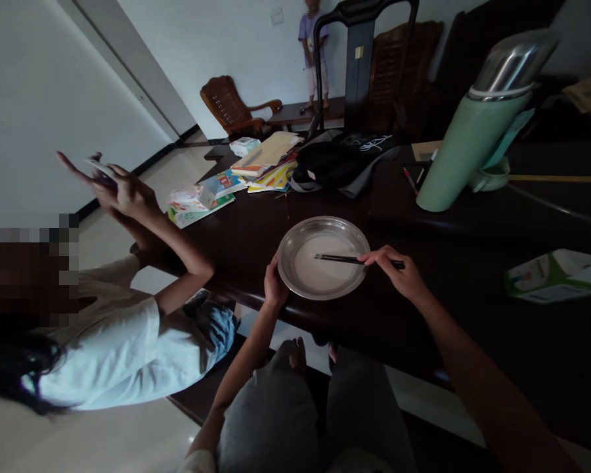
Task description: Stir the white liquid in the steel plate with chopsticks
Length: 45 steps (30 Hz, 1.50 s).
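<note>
A shiny metal bowl (286, 244) sits near the front edge of the dark table, with a whitish layer (320, 276) covering its bottom. My left hand (274, 284) grips the bowl's left rim, its fingers partly hidden under the side. In my right hand (396, 268) is a pair of dark chopsticks (339, 259), held nearly level over the bowl with the tips pointing left. Whether the tips touch the whitish layer I cannot tell.
A person in a light shirt (128, 355) sits at my left, holding up a phone (100, 167). Beyond the bowl lie books (266, 164), a tissue pack (192, 197) and a black bag (342, 161). A green thermos (465, 151) and a green-white box (554, 276) stand right. Another person (314, 52) stands far back.
</note>
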### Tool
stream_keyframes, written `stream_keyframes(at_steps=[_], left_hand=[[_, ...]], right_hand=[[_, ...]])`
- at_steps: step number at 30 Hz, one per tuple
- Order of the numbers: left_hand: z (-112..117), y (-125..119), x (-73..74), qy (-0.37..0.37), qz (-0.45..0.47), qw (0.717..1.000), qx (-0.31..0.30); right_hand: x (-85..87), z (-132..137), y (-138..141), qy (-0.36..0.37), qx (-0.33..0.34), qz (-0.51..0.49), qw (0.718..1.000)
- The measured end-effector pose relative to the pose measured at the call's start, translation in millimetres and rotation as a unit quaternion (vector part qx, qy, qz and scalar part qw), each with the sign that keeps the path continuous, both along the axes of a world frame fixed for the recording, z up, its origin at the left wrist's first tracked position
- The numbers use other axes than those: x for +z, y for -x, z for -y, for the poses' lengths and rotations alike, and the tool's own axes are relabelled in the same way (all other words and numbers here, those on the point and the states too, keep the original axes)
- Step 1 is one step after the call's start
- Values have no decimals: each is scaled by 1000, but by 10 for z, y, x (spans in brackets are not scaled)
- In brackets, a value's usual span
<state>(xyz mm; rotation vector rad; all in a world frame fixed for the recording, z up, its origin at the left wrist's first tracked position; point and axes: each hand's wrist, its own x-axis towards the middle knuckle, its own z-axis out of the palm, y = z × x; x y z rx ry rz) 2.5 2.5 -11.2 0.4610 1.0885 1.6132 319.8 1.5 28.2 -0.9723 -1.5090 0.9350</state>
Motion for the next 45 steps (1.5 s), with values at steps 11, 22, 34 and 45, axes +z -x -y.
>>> stream_keyframes(at_steps=[11,22,34,45], left_hand=[[-11,-4,-27,-17,-28,999,-1],[10,-37,60,9,-4,1000,6],[24,-49,105,13,-28,1000,0],[9,-59,99,18,-21,1000,8]], right_hand=[[-26,-1,23,-1,-4,-13,1000],[15,21,36,15,-5,-19,1000],[30,42,49,-1,11,4,1000],[13,17,28,-6,-13,-9,1000]])
